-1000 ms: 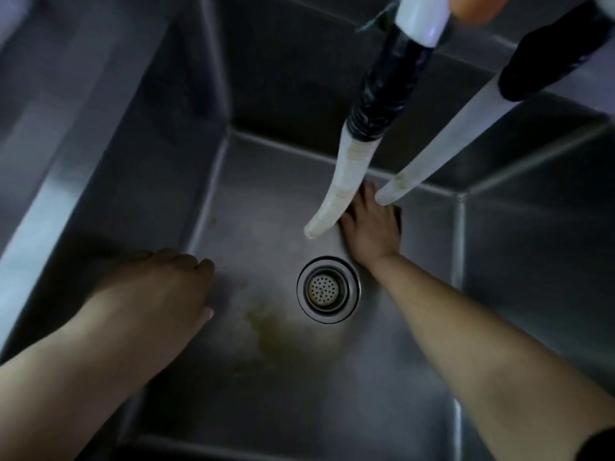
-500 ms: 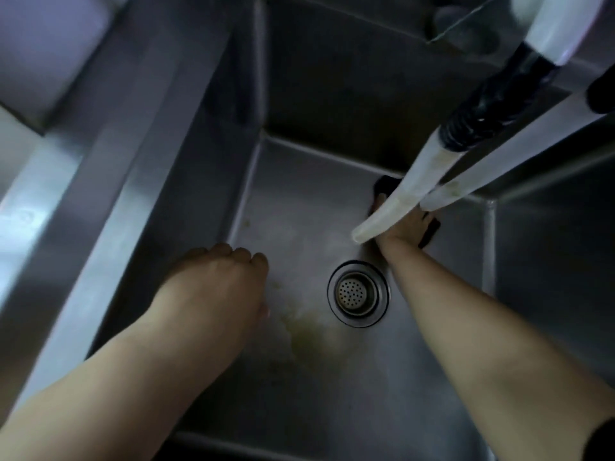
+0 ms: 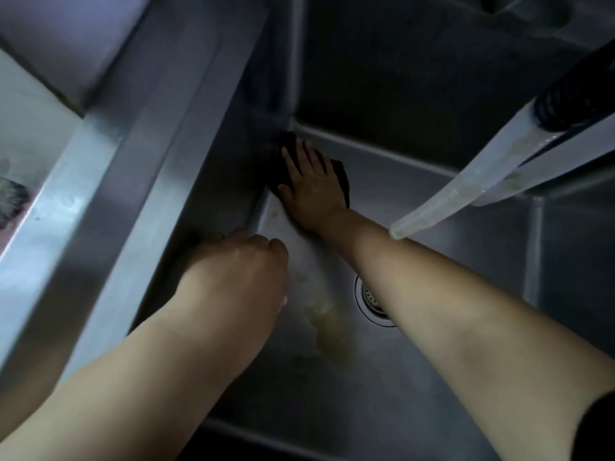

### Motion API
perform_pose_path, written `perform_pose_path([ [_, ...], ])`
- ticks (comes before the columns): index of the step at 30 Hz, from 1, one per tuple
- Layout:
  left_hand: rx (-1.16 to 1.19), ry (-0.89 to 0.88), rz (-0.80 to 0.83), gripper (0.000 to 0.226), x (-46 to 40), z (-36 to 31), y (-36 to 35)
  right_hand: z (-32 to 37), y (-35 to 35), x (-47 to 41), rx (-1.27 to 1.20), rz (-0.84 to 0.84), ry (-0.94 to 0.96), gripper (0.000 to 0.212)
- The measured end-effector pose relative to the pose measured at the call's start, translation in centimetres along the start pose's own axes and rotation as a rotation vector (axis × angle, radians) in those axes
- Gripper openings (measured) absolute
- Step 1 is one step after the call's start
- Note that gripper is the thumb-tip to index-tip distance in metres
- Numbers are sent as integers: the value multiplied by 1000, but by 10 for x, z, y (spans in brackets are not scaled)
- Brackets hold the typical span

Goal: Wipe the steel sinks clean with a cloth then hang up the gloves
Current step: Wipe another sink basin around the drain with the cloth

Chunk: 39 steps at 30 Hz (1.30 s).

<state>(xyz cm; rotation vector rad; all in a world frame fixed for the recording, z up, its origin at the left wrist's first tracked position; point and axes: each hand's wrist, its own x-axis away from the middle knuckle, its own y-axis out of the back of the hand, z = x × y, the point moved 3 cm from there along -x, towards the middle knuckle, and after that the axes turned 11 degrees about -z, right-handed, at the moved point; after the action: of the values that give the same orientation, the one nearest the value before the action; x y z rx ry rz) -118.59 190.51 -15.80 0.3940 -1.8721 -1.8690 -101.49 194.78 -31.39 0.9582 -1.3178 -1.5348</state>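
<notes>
I count one sink (image 3: 416, 201), one drain (image 3: 369, 302), one cloth (image 3: 339, 176), two hands and one pale hose (image 3: 466, 191) in full view, with a sliver of a second hose behind it (its outline is too blurred for me to be sure); my right hand (image 3: 312, 191) lies flat on the dark cloth with fingers straight and spread, pressing it onto the sink floor in the far left corner, where the floor meets the left wall and the back wall; my left hand (image 3: 243, 271) hangs above the floor near the left wall, fingers curled under and nothing in them that I can see; a yellowish stain (image 3: 327, 324) sits on the floor just left of the drain, between my two forearms, and my right forearm covers part of the drain; the hose end hangs above my right forearm, apart from the cloth; against half a second ago, the cloth and right hand have crossed from the spot behind the drain, beneath the hose tips, over to the left corner; the left hand sits much where it was beside the left wall; the view has swung left, so the steel ledge (image 3: 139, 181) fills more of the picture
</notes>
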Motion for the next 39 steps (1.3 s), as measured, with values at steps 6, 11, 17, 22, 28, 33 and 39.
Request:
perform_pose_path([
  [6,-58,32,-15,22,-4,2,10,18,-4,58,9,25,220,64],
  [11,-127,-1,-2,27,-5,1,10,27,-7,135,-13,115,434,66],
  [17,-209,-49,-11,29,-1,-2,20,24,6,245,-11,235,638,64],
  [22,-168,-127,-40,31,7,-5,40,-5,24,301,48,210,808,60],
  [28,-162,-246,-140,31,3,11,56,-9,25,237,-30,161,621,69],
  [33,-157,-271,-210,29,0,15,53,-3,10,127,-42,108,229,68],
  [39,-135,-327,-265,20,0,16,49,33,-12,82,-36,88,76,66],
])
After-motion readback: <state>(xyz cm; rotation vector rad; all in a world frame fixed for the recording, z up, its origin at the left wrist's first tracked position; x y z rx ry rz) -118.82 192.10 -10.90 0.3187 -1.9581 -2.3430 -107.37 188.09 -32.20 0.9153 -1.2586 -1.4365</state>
